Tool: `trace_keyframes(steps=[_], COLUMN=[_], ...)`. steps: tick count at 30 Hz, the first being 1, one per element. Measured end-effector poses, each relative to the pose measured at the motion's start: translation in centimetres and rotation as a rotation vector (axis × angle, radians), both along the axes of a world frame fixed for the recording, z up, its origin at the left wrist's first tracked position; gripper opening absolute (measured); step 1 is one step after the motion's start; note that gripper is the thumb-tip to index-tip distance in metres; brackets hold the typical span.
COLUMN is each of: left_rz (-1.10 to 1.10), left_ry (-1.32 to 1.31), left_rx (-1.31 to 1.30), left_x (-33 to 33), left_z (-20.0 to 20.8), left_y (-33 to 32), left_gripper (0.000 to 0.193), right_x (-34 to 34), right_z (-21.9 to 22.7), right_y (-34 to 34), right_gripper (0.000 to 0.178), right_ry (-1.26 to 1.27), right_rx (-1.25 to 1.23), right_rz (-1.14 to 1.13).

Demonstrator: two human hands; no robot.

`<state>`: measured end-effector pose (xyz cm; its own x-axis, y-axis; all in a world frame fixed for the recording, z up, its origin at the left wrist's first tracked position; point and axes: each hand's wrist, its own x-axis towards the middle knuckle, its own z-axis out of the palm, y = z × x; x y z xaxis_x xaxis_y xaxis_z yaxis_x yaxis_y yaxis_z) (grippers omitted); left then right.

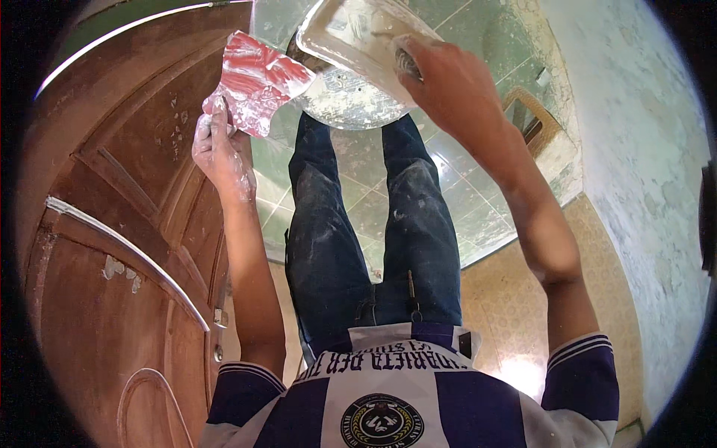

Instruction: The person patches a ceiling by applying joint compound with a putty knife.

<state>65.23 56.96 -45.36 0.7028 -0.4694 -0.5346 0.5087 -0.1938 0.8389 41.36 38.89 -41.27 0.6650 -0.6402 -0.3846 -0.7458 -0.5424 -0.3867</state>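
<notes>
Near the top left, my left hand [222,145] is closed around the lower corner of a red scraper [261,78], a flat plate smeared with white plaster. White paste also coats these fingers. Across from it, my right hand [444,78] makes a fist around the grey grip of a plastering trowel [355,33], which has a wide rectangular plate with rounded corners and plaster along its rim. The red scraper's right corner points toward the trowel plate. Below both tools is a round, plaster-spotted surface [351,101], partly hidden by the trowel.
A brown wooden door [127,276] with raised mouldings stands close on my left. A patchy, pale wall [635,172] rises on the right. My jeans-clad legs stand over green floor tiles [474,205] spotted with plaster. A tan-framed object [534,119] lies beyond my right forearm.
</notes>
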Motion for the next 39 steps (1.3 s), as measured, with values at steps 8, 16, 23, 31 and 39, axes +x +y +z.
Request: trace_keyframes(steps=[8, 16, 23, 31, 39], left_rz=[-0.113, -0.335, -0.304, -0.332, -0.3], left_ry=[-0.145, -0.418, -0.387, -0.38, -0.288], left_rx=[0.065, 0.096, 0.058, 0.079, 0.097], left_x=[-0.2, 0.6, 1.2, 1.3, 0.4], left_z=[2.0, 2.0, 2.0, 1.3, 1.1], left_y=[-2.6, -2.8, -3.8, -3.1, -3.0], left_gripper=[0.012, 0.014, 0.014, 0.015, 0.02], right_x=[-1.4, -1.1, -0.9, -2.7, -4.6], right_z=[-1.0, -1.6, -1.9, 0.2, 0.9], right_y=[0.1, 1.7, 2.1, -1.0, -2.2], right_gripper=[0.022, 0.028, 0.031, 0.032, 0.035], right_ry=[0.091, 0.041, -0.05, -0.101, -0.201], right_rx=[-0.066, 0.089, 0.172, 0.453, 0.522], right_rz=[0.124, -0.101, -0.312, -0.342, -0.354])
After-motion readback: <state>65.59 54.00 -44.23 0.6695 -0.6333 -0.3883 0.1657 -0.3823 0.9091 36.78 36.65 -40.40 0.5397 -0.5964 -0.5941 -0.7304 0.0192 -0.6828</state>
